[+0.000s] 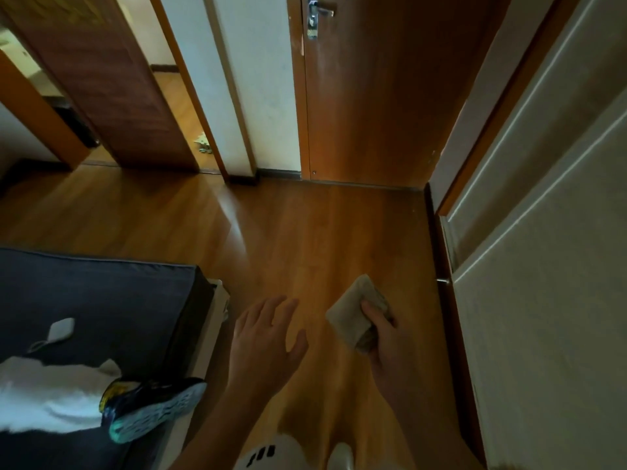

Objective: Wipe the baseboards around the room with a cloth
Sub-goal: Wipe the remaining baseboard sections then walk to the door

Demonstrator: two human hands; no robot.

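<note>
The room had a wooden floor [305, 232], orange-brown and shiny, with a pale streak of light across its middle. At the far end stood a closed brown door [373, 96] with a metal handle [322, 10], and to the left of it a strip of white wall with a dark baseboard [276, 173] at its foot. A second dark baseboard [428, 205] ran along the right side, and just beside it was a pale panelled door [543, 232]. On the left a dark padded seat [101, 300] came out into the room; its corner and light frame edge were near the left hand [264, 337]. Between this corner and the right baseboard the floor lay open up to the closed door.

The cloth [353, 313] was a beige folded pad in the right hand [386, 347], held above the floor and well apart from both baseboards. One corner of it pointed forward, toward the closed door; it looked almost as wide as long, so I could not tell its long axis. The thumb lay on top of the cloth and the other fingers were curled under it, clamped on it. The left hand hovered flat beside it, not touching it, with its fingers [271, 307] straight and spread apart.

On the seat rested a leg in white cloth with a dark sports shoe [152, 408].
</note>
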